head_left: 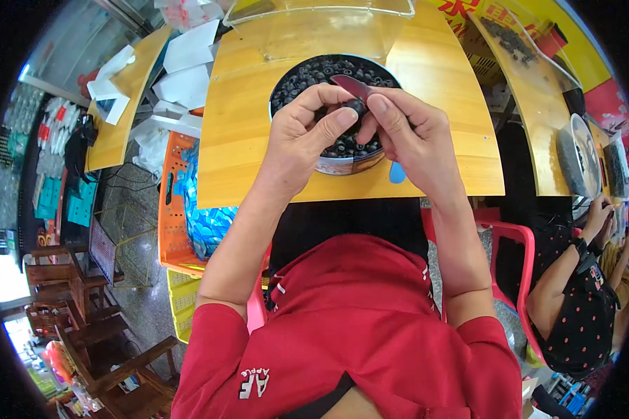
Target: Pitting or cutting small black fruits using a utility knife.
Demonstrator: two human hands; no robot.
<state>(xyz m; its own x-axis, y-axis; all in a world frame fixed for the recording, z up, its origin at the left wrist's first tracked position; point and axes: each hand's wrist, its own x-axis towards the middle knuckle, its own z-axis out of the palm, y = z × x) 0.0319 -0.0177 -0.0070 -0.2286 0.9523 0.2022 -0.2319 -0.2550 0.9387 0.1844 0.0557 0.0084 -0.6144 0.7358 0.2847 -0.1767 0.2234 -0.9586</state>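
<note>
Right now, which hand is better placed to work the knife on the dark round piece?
Probably the right hand: it holds the knife close to the dark round piece. The left hand pinches that piece above the bowl, so it looks better suited to steadying.

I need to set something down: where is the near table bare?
Bare table lies left of the bowl and left hand, toward the left edge, and right of the right hand, toward the right edge. Crowded: the middle, under both hands, and the far end, by the clear bin.
</note>
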